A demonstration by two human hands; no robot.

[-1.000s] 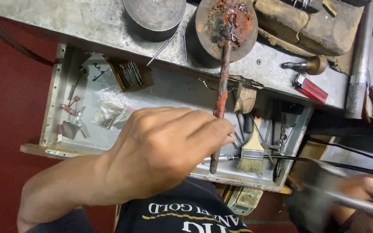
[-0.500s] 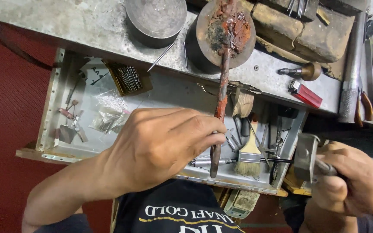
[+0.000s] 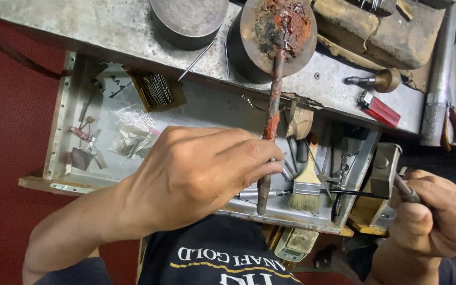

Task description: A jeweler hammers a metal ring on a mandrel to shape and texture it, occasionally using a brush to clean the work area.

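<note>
A view from above showed a person seated at a worn metal tabletop (image 3: 106, 26) with an open drawer (image 3: 59, 132) pulled out beneath it.

The left hand (image 3: 201, 169) had its fingers closed around a long rusty rod (image 3: 271, 121), gripping it near the lower end. The rod ran upward from the hand, and its top end rested in a crusted patch of red and black material on a round metal block (image 3: 278, 34) on the tabletop. The rod stood steeply tilted, its lower tip over the drawer.

The right hand (image 3: 434, 216), low at the right edge, had its fingers wrapped tightly around the handle of a hammer (image 3: 386, 169). The hammer's square metal head was held just beside the drawer's right edge, apart from the rod and not touching it.

Judging from this, the work appeared to be at the setup stage: the rod was placed and steadied, the hammer was held raised, and the hammer head was well short of the rod. Whether any blows had been struck could not be told.

Inside the drawer lay a flat paintbrush (image 3: 307, 184), a small box of thin pins (image 3: 157, 89), crumpled plastic bags (image 3: 130, 140) and assorted small tools. On the tabletop sat a second round metal block (image 3: 188, 21), a red lighter (image 3: 380, 110) and a brown leather cushion (image 3: 381, 31).
</note>
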